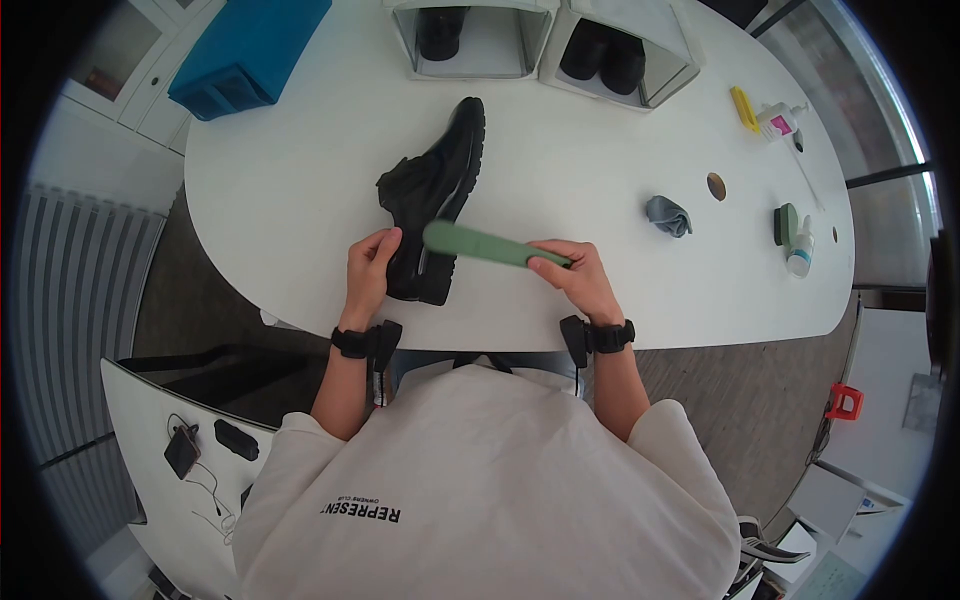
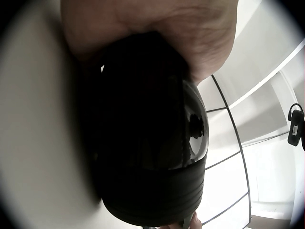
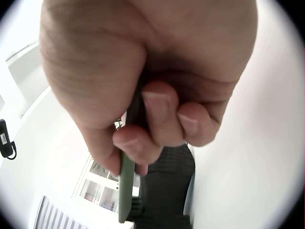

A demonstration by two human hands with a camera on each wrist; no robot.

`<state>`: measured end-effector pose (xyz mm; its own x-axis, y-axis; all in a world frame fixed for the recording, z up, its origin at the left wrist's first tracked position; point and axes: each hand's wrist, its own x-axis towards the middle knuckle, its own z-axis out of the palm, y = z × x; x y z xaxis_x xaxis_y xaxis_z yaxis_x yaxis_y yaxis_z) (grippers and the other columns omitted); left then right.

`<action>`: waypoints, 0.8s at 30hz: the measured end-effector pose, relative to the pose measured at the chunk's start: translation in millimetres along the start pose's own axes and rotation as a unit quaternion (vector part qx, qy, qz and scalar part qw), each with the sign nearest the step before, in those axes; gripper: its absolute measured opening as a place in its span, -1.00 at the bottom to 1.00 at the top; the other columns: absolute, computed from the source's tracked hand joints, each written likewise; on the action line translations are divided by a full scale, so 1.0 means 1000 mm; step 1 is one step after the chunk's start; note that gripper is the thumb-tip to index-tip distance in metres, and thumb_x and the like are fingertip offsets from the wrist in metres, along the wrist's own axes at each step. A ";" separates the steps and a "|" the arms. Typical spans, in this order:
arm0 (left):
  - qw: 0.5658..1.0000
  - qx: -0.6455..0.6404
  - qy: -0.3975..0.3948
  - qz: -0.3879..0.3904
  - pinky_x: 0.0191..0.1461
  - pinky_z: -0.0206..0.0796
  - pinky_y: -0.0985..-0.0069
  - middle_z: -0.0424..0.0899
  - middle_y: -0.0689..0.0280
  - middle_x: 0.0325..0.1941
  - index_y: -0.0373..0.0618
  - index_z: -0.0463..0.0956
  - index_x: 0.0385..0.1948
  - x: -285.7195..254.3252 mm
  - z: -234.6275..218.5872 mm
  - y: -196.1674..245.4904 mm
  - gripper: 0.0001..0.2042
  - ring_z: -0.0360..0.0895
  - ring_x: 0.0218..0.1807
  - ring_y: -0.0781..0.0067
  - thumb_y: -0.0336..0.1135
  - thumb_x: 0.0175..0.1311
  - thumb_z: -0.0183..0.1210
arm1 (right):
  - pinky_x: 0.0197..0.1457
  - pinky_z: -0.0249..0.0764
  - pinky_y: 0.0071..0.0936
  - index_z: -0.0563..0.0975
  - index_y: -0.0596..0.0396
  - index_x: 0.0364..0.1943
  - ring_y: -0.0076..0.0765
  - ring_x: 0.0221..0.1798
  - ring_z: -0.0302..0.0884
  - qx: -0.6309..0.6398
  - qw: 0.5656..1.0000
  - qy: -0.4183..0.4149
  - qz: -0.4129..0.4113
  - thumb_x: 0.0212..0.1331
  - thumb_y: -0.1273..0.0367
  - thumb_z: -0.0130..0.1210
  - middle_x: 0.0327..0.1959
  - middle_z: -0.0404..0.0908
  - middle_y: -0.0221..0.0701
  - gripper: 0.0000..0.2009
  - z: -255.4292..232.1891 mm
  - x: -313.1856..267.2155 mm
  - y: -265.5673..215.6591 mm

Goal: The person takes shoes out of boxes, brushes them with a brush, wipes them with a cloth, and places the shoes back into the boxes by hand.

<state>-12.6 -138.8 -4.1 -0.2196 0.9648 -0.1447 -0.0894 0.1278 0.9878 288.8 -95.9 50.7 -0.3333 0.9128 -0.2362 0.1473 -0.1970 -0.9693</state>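
A black boot [image 1: 432, 195] lies on its side on the white table, its sole toward the right and its heel near the table's front edge. The left hand [image 1: 369, 277] grips the boot near the heel; in the left wrist view the palm [image 2: 157, 24] is over the dark boot [image 2: 152, 191]. A long green brush-like tool [image 1: 485, 246] is pinched by its end in the right hand [image 1: 580, 280], its far end over the boot's sole side. In the right wrist view, curled fingers [image 3: 159, 114] hold the green tool [image 3: 126, 188], with the boot [image 3: 167, 186] beyond.
Two open boxes [image 1: 480, 72] with black shoes stand at the back, beside a blue case [image 1: 250, 50]. On the right are a grey cloth [image 1: 668, 216], a green-backed brush [image 1: 786, 225], a white bottle [image 1: 801, 250], another bottle [image 1: 776, 122] and a yellow item [image 1: 744, 109].
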 end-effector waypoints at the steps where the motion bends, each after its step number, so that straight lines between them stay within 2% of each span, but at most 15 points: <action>1: 1.000 0.000 0.000 0.000 -0.27 0.17 0.70 0.50 0.51 -0.47 -0.35 0.59 -0.33 -0.001 0.003 0.005 -0.69 0.32 -0.39 0.75 -0.18 0.33 0.12 | -0.49 0.10 -0.74 0.64 0.14 -0.14 -0.78 -0.56 0.18 0.007 1.000 0.015 0.006 0.15 0.39 0.21 -0.56 0.44 -0.66 -0.78 0.001 0.000 -0.001; 2: 1.000 -0.007 -0.004 0.002 -0.27 0.16 0.70 0.48 0.52 -0.48 -0.35 0.59 -0.34 -0.002 0.006 0.010 -0.68 0.30 -0.40 0.75 -0.18 0.33 0.11 | -0.49 0.10 -0.74 0.64 0.14 -0.14 -0.78 -0.56 0.18 0.007 1.000 0.013 0.007 0.15 0.39 0.21 -0.56 0.44 -0.66 -0.78 0.001 0.001 0.000; 4: 1.000 -0.015 -0.006 0.005 -0.28 0.15 0.70 0.46 0.53 -0.50 -0.34 0.58 -0.36 -0.004 0.007 0.013 -0.68 0.29 -0.40 0.75 -0.18 0.34 0.11 | -0.50 0.13 -0.71 0.63 0.15 -0.12 -0.76 -0.54 0.21 0.126 0.987 0.104 0.001 0.15 0.37 0.22 -0.54 0.49 -0.62 -0.76 -0.001 0.007 0.003; 5: 1.000 -0.012 -0.006 0.005 -0.28 0.15 0.70 0.46 0.53 -0.50 -0.35 0.58 -0.36 -0.004 0.006 0.012 -0.67 0.29 -0.41 0.76 -0.17 0.34 0.11 | -0.50 0.13 -0.71 0.63 0.15 -0.12 -0.76 -0.54 0.21 0.126 0.987 0.102 0.000 0.15 0.37 0.22 -0.54 0.49 -0.62 -0.76 -0.002 0.007 0.006; 7: 1.000 -0.008 -0.009 0.004 -0.28 0.15 0.70 0.46 0.53 -0.50 -0.35 0.58 -0.37 -0.003 0.005 0.010 -0.67 0.28 -0.41 0.76 -0.17 0.34 0.10 | -0.52 0.10 -0.69 0.62 0.12 -0.07 -0.77 -0.55 0.20 -0.017 0.998 0.027 -0.047 0.15 0.38 0.21 -0.58 0.45 -0.63 -0.74 -0.004 0.006 0.009; 14: 1.000 -0.016 -0.009 0.006 -0.31 0.12 0.70 0.46 0.53 -0.50 -0.32 0.55 -0.41 -0.003 0.005 0.011 -0.69 0.28 -0.41 0.77 -0.18 0.34 0.11 | -0.54 0.08 -0.71 0.61 0.09 -0.05 -0.76 -0.60 0.18 0.075 0.994 0.077 -0.030 0.15 0.39 0.20 -0.62 0.44 -0.63 -0.73 0.004 0.005 0.000; 16: 1.000 -0.009 -0.012 0.015 -0.33 0.11 0.70 0.46 0.53 -0.50 -0.31 0.55 -0.42 -0.003 0.004 0.009 -0.69 0.27 -0.41 0.78 -0.19 0.33 0.11 | -0.55 0.08 -0.71 0.61 0.09 -0.05 -0.76 -0.60 0.17 -0.022 0.999 -0.008 -0.035 0.16 0.40 0.20 -0.63 0.41 -0.64 -0.74 0.005 0.003 -0.004; 17: 1.000 0.008 -0.010 0.019 -0.37 0.08 0.70 0.43 0.54 -0.54 -0.31 0.55 -0.43 -0.003 0.004 0.010 -0.71 0.25 -0.45 0.79 -0.21 0.31 0.14 | -0.55 0.08 -0.71 0.61 0.09 -0.05 -0.76 -0.60 0.17 -0.021 0.999 -0.007 -0.035 0.16 0.40 0.20 -0.63 0.41 -0.64 -0.74 0.007 0.005 -0.003; 19: 0.999 0.025 -0.007 0.023 -0.42 0.04 0.70 0.40 0.55 -0.58 -0.31 0.55 -0.44 -0.004 0.006 0.014 -0.73 0.22 -0.48 0.80 -0.23 0.29 0.16 | -0.55 0.08 -0.70 0.62 0.09 -0.05 -0.77 -0.61 0.17 0.053 0.990 0.114 -0.058 0.17 0.39 0.19 -0.64 0.40 -0.64 -0.75 0.012 0.011 -0.001; 23: 0.997 0.061 -0.028 0.036 -0.51 -0.03 0.69 0.34 0.58 -0.67 -0.31 0.56 -0.42 -0.007 0.012 0.029 -0.78 0.15 -0.57 0.80 -0.28 0.22 0.23 | -0.55 0.08 -0.70 0.62 0.11 -0.06 -0.77 -0.61 0.16 0.094 0.985 0.133 -0.057 0.19 0.38 0.18 -0.66 0.38 -0.64 -0.76 0.009 0.015 0.000; 24: 0.995 0.086 -0.042 0.040 -0.53 -0.03 0.69 0.34 0.59 -0.69 -0.32 0.57 -0.41 -0.007 0.013 0.032 -0.78 0.15 -0.59 0.80 -0.29 0.21 0.25 | -0.56 0.06 -0.70 0.61 0.12 -0.07 -0.77 -0.61 0.15 0.053 0.993 0.088 -0.062 0.20 0.37 0.17 -0.67 0.37 -0.65 -0.76 0.008 0.013 -0.001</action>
<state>-1.4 -138.6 29.2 -0.1374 0.9882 -0.0673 0.0947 0.0807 0.9922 276.6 -86.9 48.1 -0.1734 0.9788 -0.1089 0.0143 -0.1080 -0.9940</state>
